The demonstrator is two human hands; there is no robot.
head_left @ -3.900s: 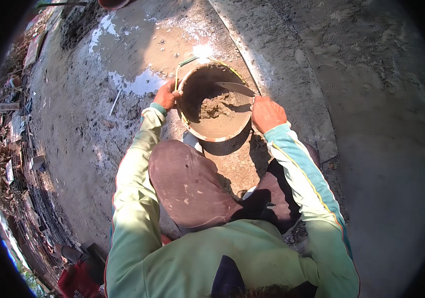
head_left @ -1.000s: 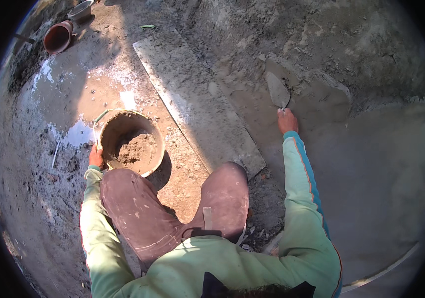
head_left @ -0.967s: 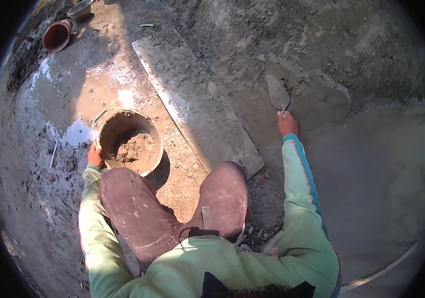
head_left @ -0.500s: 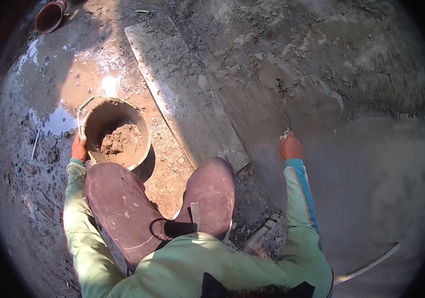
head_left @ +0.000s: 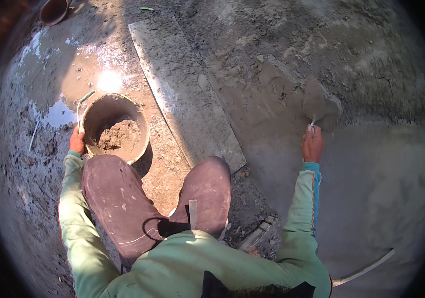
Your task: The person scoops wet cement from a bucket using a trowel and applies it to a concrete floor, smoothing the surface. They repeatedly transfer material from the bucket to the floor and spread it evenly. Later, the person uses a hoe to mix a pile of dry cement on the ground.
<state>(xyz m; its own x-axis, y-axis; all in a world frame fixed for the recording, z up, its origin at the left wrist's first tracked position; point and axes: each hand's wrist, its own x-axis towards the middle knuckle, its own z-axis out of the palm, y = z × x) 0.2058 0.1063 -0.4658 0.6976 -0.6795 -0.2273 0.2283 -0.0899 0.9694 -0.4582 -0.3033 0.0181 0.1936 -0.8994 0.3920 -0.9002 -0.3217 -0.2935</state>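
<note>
**Right hand (head_left: 312,143) on trowel (head_left: 314,102), left hand (head_left: 77,142) on bucket (head_left: 104,106)**

Right: fingers closed round the trowel handle, thumb on top. Arm out ahead and to the right. Blade points away from the person, over the right end of a wet brown patch (head_left: 244,109). Blade is coated the same colour, so its edges blur into the patch; looks near flat, can't confirm full contact.

Left: pinching the bucket's left edge, near where the wire handle (head_left: 87,95) comes down. Can't tell if the fingers have the rim, the wire or both.

Bucket: on the ground just ahead of the left knee (head_left: 108,184), mouth up, any lean unclear. Lumpy brown mix (head_left: 120,135) inside, well below the rim. Wire handle flopped to the far left side, green grip on it.

Around: long mud-spattered board (head_left: 185,92) lies diagonally between bucket and wet patch, near end by the right knee (head_left: 207,186). Smooth grey surface (head_left: 356,198) on the right, meeting the patch. Puddle (head_left: 59,115) just left of the bucket, reddish tub (head_left: 53,11) at upper left, cut off by the frame. Pale curved strip (head_left: 366,269) at lower right.
</note>
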